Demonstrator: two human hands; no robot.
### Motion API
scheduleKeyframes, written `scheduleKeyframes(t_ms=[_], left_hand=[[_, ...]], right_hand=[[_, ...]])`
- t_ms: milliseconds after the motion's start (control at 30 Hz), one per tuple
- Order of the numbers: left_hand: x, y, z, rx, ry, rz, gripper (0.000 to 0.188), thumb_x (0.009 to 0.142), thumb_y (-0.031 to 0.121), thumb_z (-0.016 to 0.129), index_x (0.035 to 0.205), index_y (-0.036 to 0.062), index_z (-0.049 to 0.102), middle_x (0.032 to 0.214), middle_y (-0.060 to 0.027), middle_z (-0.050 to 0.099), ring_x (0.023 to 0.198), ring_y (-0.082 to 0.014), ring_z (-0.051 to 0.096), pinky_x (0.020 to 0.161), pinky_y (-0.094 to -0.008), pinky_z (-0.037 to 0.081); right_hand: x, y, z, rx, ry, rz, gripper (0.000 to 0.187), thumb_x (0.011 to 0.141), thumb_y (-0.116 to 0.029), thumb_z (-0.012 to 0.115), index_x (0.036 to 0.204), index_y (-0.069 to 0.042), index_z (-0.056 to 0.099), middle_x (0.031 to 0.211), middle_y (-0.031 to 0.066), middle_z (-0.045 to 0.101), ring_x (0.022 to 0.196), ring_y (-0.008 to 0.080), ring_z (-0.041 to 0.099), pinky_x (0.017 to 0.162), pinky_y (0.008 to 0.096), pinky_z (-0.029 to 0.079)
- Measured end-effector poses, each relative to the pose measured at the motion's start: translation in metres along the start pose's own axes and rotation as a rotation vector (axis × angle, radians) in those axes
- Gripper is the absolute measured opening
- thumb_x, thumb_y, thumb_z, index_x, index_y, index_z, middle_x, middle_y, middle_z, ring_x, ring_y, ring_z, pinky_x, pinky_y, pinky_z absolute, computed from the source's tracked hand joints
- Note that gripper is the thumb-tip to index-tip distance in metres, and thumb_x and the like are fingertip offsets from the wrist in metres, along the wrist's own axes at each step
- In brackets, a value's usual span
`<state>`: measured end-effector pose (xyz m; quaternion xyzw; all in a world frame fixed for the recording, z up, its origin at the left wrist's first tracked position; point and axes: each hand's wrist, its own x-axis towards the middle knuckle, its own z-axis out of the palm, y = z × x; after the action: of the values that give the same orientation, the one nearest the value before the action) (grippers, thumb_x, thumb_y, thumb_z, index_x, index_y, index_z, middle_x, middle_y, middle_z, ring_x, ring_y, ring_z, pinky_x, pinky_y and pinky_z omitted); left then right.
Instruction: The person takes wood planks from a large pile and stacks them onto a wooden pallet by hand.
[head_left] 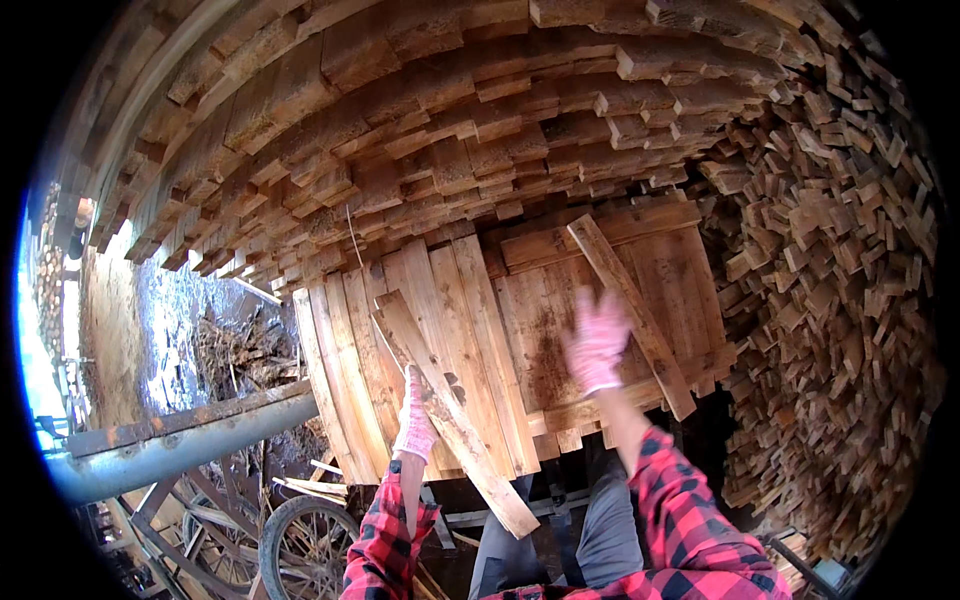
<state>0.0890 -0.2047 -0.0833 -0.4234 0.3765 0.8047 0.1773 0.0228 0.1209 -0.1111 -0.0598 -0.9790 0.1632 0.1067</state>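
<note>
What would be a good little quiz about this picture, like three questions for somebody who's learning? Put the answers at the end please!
1. True or false: the right hand is bare.
2. What does the left hand grip? A, a rope; B, a loose plank; C, a hammer.
3. Fill the gap: at the lower left, below the blue-grey pipe, stands a round, spoked ____.

Key:
1. False; it wears a pinkish glove.
2. B.
3. Wheel.
</note>
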Motion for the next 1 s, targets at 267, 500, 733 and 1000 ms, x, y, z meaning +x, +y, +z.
scheduleKeyframes(t_ms=[267, 500, 733, 1000], left_hand=[[0.025, -0.005, -0.032, 0.158, 0.214, 0.067, 0.076, 0.087, 0.062, 0.070, 0.137, 0.0063, 0.057, 0.131, -0.0127, 0.063, 0.115, -0.0251, 0.063, 0.096, -0.0443, 0.053], [0.016, -0.004, 0.032, 0.186, 0.179, 0.070, 0.075, 0.088, 0.063, 0.069, 0.137, 0.0081, 0.059, 0.131, -0.0096, 0.061, 0.114, -0.0219, 0.061, 0.097, -0.0423, 0.052], [-0.007, -0.035, 0.072, 0.153, 0.167, 0.059, 0.102, 0.081, 0.078, 0.063, 0.149, 0.0051, 0.044, 0.137, -0.0157, 0.056, 0.124, -0.0294, 0.055, 0.104, -0.0437, 0.047], [0.017, -0.031, 0.067, 0.244, 0.195, 0.022, 0.104, 0.080, 0.082, 0.060, 0.150, 0.0066, 0.044, 0.147, -0.0135, 0.049, 0.133, -0.0274, 0.048, 0.111, -0.0463, 0.041]], right_hand=[[0.020, 0.006, -0.039, 0.067, -0.450, 0.084, 0.075, 0.092, -0.031, 0.070, 0.156, -0.031, 0.030, 0.114, 0.0258, 0.060, 0.097, 0.0388, 0.065, 0.083, 0.0477, 0.056], [-0.018, -0.097, 0.011, 0.365, -0.503, 0.277, 0.084, 0.092, -0.068, 0.050, 0.155, -0.015, 0.032, 0.146, 0.0363, 0.040, 0.128, 0.0516, 0.049, 0.103, 0.0528, 0.046], [-0.084, -0.120, -0.060, 0.591, -0.545, -0.105, 0.082, 0.092, -0.068, 0.049, 0.151, -0.012, 0.037, 0.140, 0.0275, 0.050, 0.118, 0.0412, 0.058, 0.092, 0.0462, 0.054], [-0.041, -0.062, -0.004, 0.405, -0.500, 0.263, 0.074, 0.094, -0.052, 0.057, 0.157, -0.025, 0.031, 0.144, 0.0252, 0.048, 0.129, 0.0413, 0.051, 0.099, 0.0502, 0.051]])
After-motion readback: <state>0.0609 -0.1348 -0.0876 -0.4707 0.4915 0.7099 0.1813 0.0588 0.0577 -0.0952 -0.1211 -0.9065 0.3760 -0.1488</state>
